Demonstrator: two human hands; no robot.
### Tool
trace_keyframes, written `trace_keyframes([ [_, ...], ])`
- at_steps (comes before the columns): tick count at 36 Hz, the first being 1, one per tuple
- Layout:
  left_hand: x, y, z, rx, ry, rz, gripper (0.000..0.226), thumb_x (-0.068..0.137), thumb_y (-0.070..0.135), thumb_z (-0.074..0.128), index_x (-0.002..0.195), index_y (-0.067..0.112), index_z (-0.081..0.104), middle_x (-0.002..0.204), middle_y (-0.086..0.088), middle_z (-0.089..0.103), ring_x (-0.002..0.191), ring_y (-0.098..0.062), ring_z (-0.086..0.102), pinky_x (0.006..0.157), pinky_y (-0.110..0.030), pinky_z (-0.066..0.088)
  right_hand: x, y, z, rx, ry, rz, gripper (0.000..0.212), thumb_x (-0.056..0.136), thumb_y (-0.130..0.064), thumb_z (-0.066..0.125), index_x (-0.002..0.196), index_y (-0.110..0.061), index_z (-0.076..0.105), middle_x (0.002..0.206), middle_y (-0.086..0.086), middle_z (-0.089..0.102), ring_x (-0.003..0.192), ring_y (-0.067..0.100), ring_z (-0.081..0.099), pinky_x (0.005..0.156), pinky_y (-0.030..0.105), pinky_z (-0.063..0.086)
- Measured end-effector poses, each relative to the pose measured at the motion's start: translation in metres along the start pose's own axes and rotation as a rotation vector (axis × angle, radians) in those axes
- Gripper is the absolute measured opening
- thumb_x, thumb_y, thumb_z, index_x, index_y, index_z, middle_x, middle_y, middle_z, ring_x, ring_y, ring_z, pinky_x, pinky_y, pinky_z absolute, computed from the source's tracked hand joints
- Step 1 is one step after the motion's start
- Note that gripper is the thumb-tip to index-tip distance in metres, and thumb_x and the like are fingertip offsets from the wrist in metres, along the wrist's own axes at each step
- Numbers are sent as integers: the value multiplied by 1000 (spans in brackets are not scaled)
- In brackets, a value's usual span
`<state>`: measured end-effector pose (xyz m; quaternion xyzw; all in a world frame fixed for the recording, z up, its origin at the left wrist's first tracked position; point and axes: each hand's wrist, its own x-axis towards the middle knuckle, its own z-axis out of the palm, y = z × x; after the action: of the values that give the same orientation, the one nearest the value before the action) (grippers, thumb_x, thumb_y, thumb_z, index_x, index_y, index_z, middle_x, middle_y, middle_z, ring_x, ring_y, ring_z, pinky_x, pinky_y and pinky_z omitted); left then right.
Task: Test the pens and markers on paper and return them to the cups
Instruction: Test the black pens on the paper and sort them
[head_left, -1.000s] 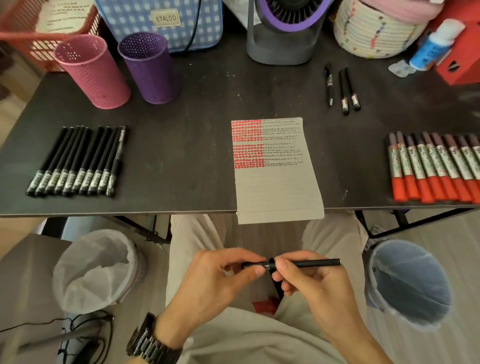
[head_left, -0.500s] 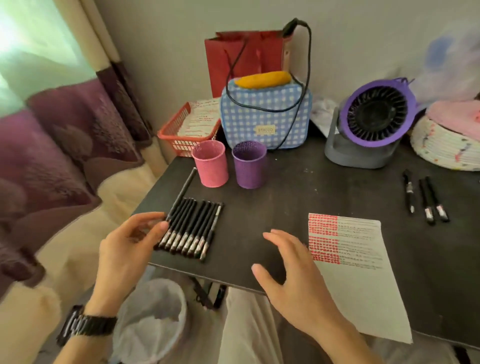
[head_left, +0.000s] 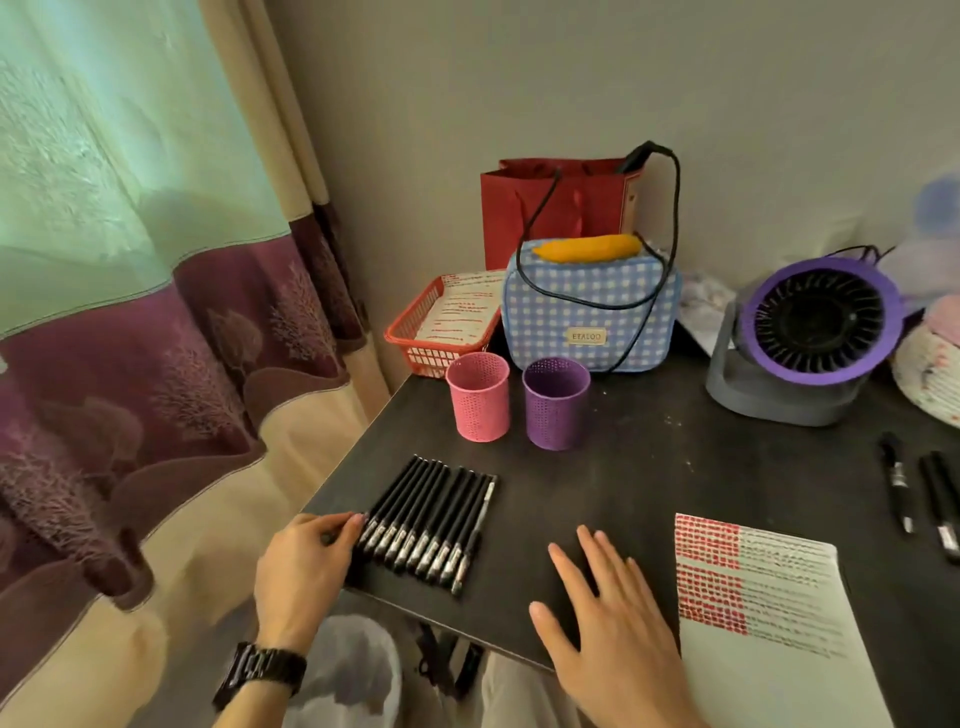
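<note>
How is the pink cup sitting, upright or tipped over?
Upright. The pink cup stands on its base on the table, open rim facing up, beside the purple cup.

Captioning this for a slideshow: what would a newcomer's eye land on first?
Probably the row of black pens at the front-left edge of the table, with the left hand touching its left side. Behind them stand a pink cup and a purple cup; the paper with red and black test marks lies front right.
</note>
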<state>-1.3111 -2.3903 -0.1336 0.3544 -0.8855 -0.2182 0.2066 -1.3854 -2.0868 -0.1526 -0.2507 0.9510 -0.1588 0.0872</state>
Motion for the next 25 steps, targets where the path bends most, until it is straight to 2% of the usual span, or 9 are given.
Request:
trace_keyframes([
  [3,-1,2,-2,53,-9,25,24,94,53,61,100,38,79,96,13,67,86,-13,63,74,-36,55,-1,0,0,-1,9,-1,75,94,-75,15,161,-43,0,169,-9,-17,145,4,-26,121,32,-11],
  [8,-4,5,-4,120,-6,40,27,94,58,57,102,41,77,95,16,64,85,-9,59,70,-31,51,1,0,1,-4,-13,-4,76,94,-76,15,160,-42,-1,169,-9,-18,147,6,-24,121,32,-12],
  [12,-4,11,-7,205,-53,43,31,97,56,51,112,39,72,106,9,63,91,-13,59,72,-31,53,3,-1,0,-3,-36,0,78,93,-77,15,160,-42,-2,169,-9,-18,150,9,-22,120,34,-12],
  [15,-5,21,-8,244,-79,54,33,98,54,48,117,37,68,114,5,62,101,-19,61,81,-37,55,2,-3,-1,-1,-48,-4,79,93,-77,13,160,-41,-4,169,-9,-19,153,11,-21,122,35,-12],
  [18,-11,40,-4,254,-78,157,34,98,53,50,122,35,66,119,3,61,107,-21,58,81,-37,54,1,-1,-6,50,-75,-35,75,96,-73,20,161,-41,0,169,-11,-17,153,10,-20,121,34,-12],
  [20,-16,58,2,247,-109,239,34,98,53,51,125,37,63,124,5,60,110,-19,56,80,-35,54,-1,3,-15,158,-80,-70,67,100,-65,31,160,-42,14,170,-15,-5,154,5,-12,120,29,-9],
  [23,-24,90,15,211,-177,353,34,97,54,52,126,42,63,129,11,58,116,-15,55,87,-33,54,-11,17,-38,390,-26,-52,57,99,-57,45,154,-46,32,162,-30,21,151,-8,12,119,18,10],
  [25,-32,113,27,154,-205,460,32,95,54,54,123,42,65,125,15,59,117,-13,55,90,-33,52,-19,34,-56,436,44,10,53,98,-59,47,149,-50,38,154,-34,32,146,-8,25,116,16,21],
])
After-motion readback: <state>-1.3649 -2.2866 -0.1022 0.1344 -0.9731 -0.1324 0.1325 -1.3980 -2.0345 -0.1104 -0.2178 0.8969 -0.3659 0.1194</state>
